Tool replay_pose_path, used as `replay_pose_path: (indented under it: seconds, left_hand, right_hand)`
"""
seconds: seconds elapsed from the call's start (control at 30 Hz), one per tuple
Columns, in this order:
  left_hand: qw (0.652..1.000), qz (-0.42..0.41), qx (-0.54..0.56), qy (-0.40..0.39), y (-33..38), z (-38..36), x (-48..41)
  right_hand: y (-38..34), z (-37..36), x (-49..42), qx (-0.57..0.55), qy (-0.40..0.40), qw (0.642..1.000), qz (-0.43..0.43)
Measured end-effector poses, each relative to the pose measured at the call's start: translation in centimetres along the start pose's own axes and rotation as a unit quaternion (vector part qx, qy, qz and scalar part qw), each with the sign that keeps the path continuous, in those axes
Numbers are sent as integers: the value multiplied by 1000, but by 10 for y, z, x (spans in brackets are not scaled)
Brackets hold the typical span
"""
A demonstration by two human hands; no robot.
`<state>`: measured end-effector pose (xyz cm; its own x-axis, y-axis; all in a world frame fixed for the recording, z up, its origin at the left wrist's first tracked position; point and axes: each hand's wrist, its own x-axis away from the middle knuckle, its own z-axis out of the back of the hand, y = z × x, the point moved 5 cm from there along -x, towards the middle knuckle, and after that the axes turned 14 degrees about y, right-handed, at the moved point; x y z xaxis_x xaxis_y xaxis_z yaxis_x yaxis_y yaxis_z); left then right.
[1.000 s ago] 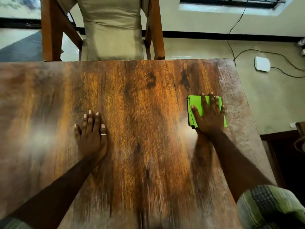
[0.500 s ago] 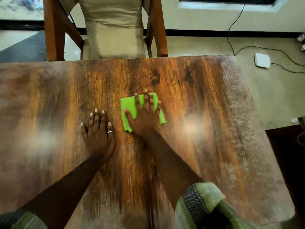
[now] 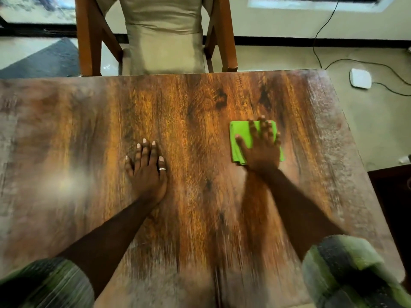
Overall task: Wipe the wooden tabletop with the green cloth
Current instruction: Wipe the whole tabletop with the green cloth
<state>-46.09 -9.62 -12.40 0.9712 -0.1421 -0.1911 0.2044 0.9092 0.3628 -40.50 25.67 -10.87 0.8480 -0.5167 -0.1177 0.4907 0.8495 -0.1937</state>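
Here, right of centre, the right hand (image 3: 261, 150) presses the green cloth (image 3: 241, 134) with straight fingers onto the wooden tabletop (image 3: 189, 112), while the left hand (image 3: 146, 172) lies flat at centre, fingers together.

Wooden chair (image 3: 222, 34) with a beige cushion (image 3: 164, 34) at the far edge of the table (image 3: 200, 103), white flat device (image 3: 360, 78) on the floor (image 3: 278, 61) past the far right corner, black cables (image 3: 320, 30) beside it, dark mat (image 3: 44, 61) far left.

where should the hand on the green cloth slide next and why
Probably slide the right hand, pressing flat on the green cloth, out toward the right edge of the tabletop: that strip looks grey and dull beside the glossier middle. The left hand rests flat mid-table.
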Motion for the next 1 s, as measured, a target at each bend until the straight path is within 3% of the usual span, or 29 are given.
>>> replay_pose_path:
  seconds: [0.17, 0.33, 0.43, 0.8, 1.0]
  left_hand:
    - [1000, 6, 6, -7, 0, 1, 0]
    - [1000, 9, 14, 2, 2, 0, -1]
    - [1000, 23, 7, 11, 2, -1, -2]
    - [995, 48, 73, 52, 3, 7, -6]
    - [991, 54, 111, 48, -1, 12, -5]
  right_hand:
    - [92, 22, -15, 8, 12, 998, -56]
    - [96, 23, -15, 10, 0, 999, -49]
    - [69, 17, -9, 8, -3, 998, -62]
    - [-185, -28, 62, -72, -39, 992, 101]
    - [-174, -26, 59, -81, -4, 986, 147]
